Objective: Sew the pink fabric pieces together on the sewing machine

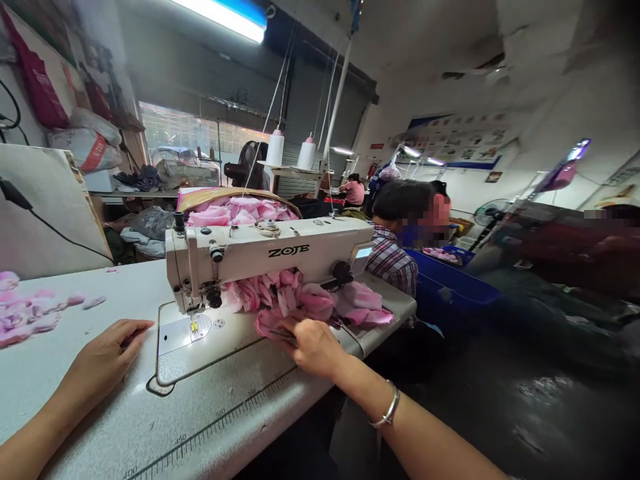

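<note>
A white sewing machine (240, 257) stands on the pale table, its needle and yellow presser foot (195, 325) above a metal plate. My left hand (113, 347) rests on the table left of that plate, fingers stretched out and thumb a little apart, holding nothing. Under the machine's arm lies a heap of pink fabric pieces (287, 293). At the front of this heap my right hand (315, 347) is closed on a small pointed metal tool (281, 334), its tip against a pink piece. The fingers hide most of the tool, so its exact kind is unclear.
More pink pieces (30, 310) lie on the table's left side. Behind the machine is a container of pink fabric (240, 212); thread cones (275, 148) stand above it. A person in a checked shirt (393, 257) sits beyond, beside a blue bin (445, 277). A ruler (220, 415) edges the table.
</note>
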`<state>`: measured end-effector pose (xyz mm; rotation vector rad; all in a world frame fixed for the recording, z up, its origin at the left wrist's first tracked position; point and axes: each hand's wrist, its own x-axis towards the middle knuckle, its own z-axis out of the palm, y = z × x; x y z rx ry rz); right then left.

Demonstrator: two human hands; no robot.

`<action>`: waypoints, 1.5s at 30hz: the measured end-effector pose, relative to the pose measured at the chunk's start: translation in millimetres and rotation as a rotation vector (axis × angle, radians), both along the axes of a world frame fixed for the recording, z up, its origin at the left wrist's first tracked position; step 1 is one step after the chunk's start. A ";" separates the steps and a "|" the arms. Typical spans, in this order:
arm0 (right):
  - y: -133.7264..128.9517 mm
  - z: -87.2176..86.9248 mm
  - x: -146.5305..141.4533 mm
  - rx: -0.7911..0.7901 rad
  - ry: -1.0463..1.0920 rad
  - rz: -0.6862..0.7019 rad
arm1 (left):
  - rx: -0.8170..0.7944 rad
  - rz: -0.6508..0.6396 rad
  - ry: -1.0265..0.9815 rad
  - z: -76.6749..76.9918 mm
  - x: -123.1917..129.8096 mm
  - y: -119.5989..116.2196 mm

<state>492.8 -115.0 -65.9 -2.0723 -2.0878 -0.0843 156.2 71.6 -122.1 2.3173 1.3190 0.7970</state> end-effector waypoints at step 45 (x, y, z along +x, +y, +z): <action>8.2 14.9 -116.4 0.137 0.846 0.343 | -0.264 -0.200 -0.304 55.6 57.4 -123.8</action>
